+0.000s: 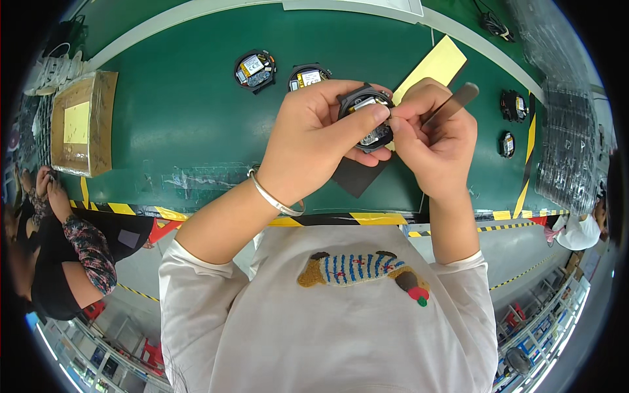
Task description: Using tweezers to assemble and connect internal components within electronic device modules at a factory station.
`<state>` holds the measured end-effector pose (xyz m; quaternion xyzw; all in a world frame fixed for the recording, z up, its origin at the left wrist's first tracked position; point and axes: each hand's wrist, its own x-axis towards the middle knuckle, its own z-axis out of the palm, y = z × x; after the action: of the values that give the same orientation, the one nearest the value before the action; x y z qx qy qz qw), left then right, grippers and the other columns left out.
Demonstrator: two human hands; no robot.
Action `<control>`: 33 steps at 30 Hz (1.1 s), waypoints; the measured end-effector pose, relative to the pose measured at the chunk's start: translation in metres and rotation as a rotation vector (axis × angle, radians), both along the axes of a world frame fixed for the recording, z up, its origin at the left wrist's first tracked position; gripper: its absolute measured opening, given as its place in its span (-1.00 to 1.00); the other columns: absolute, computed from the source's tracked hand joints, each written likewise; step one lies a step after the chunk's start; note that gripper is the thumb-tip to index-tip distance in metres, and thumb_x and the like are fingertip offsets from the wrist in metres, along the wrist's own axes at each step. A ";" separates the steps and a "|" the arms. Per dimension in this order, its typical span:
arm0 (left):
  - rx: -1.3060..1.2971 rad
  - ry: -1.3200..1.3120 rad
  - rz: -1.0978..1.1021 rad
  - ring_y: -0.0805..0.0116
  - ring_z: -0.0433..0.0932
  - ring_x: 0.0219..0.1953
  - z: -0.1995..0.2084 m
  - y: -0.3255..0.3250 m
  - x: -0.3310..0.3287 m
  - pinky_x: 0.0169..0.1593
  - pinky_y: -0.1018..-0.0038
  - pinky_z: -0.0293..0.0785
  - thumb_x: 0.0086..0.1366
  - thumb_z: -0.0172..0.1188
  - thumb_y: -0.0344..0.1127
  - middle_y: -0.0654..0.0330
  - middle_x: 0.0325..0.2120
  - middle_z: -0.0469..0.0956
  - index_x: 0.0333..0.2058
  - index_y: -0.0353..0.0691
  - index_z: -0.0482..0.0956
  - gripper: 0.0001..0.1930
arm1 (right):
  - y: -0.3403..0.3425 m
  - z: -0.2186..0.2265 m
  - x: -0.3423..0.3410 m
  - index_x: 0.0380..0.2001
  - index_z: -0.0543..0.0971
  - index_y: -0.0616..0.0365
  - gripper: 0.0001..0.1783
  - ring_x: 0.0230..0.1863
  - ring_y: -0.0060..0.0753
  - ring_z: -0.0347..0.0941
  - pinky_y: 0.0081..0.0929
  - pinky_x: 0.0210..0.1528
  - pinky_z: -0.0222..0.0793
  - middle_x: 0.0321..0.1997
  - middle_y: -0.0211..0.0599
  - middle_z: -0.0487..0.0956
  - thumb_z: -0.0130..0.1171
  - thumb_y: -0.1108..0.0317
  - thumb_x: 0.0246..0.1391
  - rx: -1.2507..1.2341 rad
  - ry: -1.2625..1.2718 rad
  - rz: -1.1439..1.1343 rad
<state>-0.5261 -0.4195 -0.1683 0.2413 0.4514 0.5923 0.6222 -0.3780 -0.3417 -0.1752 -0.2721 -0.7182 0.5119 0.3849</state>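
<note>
My left hand [314,134] grips an opened round black watch case [376,135], its thumb lying across the exposed inner parts. At the right rim of that case, the thumb and forefinger of my right hand [438,134] are pinched together; whatever is between the fingertips is too small to make out. A pair of metal tweezers [460,101] is tucked in the same hand, its broad end sticking out to the upper right. Two more opened watch cases, one on the left [255,70] and one partly behind my left hand [306,77], lie on the green mat.
A yellow pad [440,62] lies behind my right hand, and a dark flat piece [357,178] below the case. An open cardboard box [82,124] stands at left. Two watch cases [514,105] [507,144] and stacked clear trays [569,137] are at right. Another person's hands [56,193] are far left.
</note>
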 end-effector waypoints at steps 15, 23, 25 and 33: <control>-0.062 0.107 -0.417 0.54 0.53 -0.50 0.001 -0.009 -0.006 -0.42 0.65 0.51 0.27 0.06 -0.39 0.16 -0.36 0.57 -0.14 -0.32 0.44 -0.79 | 0.134 0.012 -0.065 -0.43 0.55 0.29 -0.83 -0.44 -0.26 0.33 -0.40 -0.38 0.24 -0.54 -0.18 0.43 0.13 0.39 -0.05 0.760 -0.456 -0.179; 0.426 0.930 -0.601 0.18 0.49 -0.58 -0.006 -0.019 -0.007 -0.45 0.38 0.41 0.08 0.13 -0.44 0.09 -0.22 0.57 -0.35 -0.28 0.49 -0.88 | 0.097 0.000 0.011 -0.49 0.51 0.23 -0.68 -0.59 -0.68 0.21 -0.70 -0.46 0.12 -0.52 -0.50 0.41 -0.05 0.24 0.22 0.259 -0.187 -0.156; 0.381 0.940 -0.669 0.18 0.49 -0.58 0.000 -0.019 -0.008 -0.45 0.38 0.42 0.08 0.12 -0.44 0.08 -0.15 0.55 -0.36 -0.28 0.49 -0.88 | 0.063 0.002 0.040 -0.43 0.49 0.23 -0.68 -0.55 -0.64 0.31 -0.70 -0.43 0.22 -0.48 -0.46 0.43 -0.07 0.21 0.24 -0.227 -0.144 -0.069; 0.368 1.032 -0.666 0.20 0.49 -0.61 -0.007 -0.017 0.001 -0.49 0.40 0.41 0.07 0.13 -0.45 0.08 -0.07 0.52 -0.39 -0.30 0.48 -0.90 | 0.008 -0.022 0.071 -0.35 0.41 0.29 -0.90 -0.29 -0.50 0.53 -0.61 -0.22 0.50 -0.35 -0.34 0.46 0.08 0.63 0.04 -0.612 -0.078 0.035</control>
<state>-0.5250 -0.4360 -0.1757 0.7255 0.4849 0.2427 0.4239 -0.3070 -0.3335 -0.1969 -0.3823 -0.5497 0.7000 0.2485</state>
